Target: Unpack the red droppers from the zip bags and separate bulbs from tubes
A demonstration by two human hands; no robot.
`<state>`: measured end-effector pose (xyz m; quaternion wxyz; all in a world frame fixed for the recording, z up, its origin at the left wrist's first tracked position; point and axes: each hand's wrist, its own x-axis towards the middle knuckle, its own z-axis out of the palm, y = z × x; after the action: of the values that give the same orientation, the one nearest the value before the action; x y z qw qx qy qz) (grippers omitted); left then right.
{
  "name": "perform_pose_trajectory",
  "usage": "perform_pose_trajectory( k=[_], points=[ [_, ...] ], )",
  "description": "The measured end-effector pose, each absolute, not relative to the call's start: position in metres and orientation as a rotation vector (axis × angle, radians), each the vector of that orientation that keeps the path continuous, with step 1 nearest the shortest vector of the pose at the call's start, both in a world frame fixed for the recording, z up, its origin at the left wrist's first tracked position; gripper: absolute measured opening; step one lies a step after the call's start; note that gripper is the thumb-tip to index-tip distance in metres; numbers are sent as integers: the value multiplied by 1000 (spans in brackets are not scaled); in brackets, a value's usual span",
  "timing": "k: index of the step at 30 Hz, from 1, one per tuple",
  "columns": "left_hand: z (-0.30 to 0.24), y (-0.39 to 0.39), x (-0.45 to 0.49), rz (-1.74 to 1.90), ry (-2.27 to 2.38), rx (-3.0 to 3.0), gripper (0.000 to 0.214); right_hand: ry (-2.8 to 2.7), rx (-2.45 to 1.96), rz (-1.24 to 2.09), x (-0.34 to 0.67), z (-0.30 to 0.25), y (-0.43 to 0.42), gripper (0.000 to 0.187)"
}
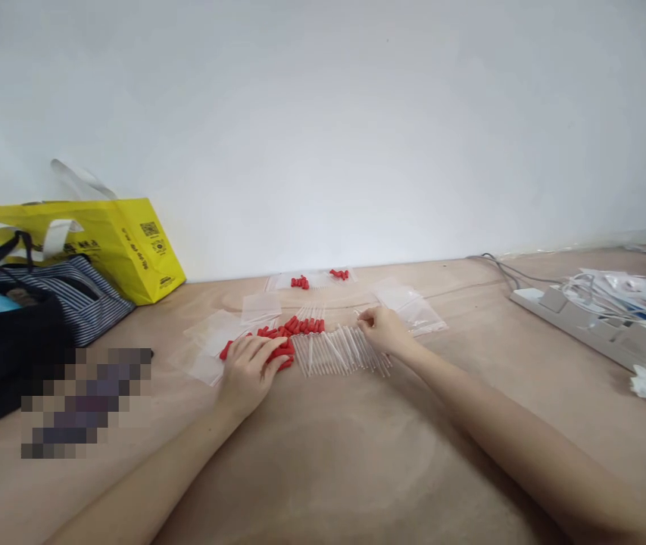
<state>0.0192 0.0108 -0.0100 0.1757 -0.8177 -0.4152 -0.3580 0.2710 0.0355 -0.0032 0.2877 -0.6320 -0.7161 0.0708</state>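
My left hand is curled over a pile of small red rubber bulbs, its thumb and fingertips closed around some of them. Just to its right lies a row of thin clear tubes, side by side on the table. At the far right end of that row, my right hand pinches near the upper end of a clear tube; its fingers partly hide it. Behind the pile, several tubes fitted with red bulbs lie with their thin ends pointing away.
Clear plastic bags lie right of the tubes, with others at left. Another bag near the wall bears red-ended pieces. A yellow bag and striped pouch stand left. At right are a white power strip and cables.
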Motion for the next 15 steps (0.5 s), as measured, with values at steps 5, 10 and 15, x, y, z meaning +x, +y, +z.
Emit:
perform_pose_trajectory(
  k=[5,10,15],
  points=[
    [-9,7,-10,-885,-1105,-2388,16,-1912,-1956,268,266,-1,43,17],
    [-12,9,-13,-861,-974,-2333,17,-1904,-2012,206,256,-5,41,26],
    [-17,15,-14,-799,-1057,-2300,17,-1909,-2025,173,265,-3,47,29]
  ],
)
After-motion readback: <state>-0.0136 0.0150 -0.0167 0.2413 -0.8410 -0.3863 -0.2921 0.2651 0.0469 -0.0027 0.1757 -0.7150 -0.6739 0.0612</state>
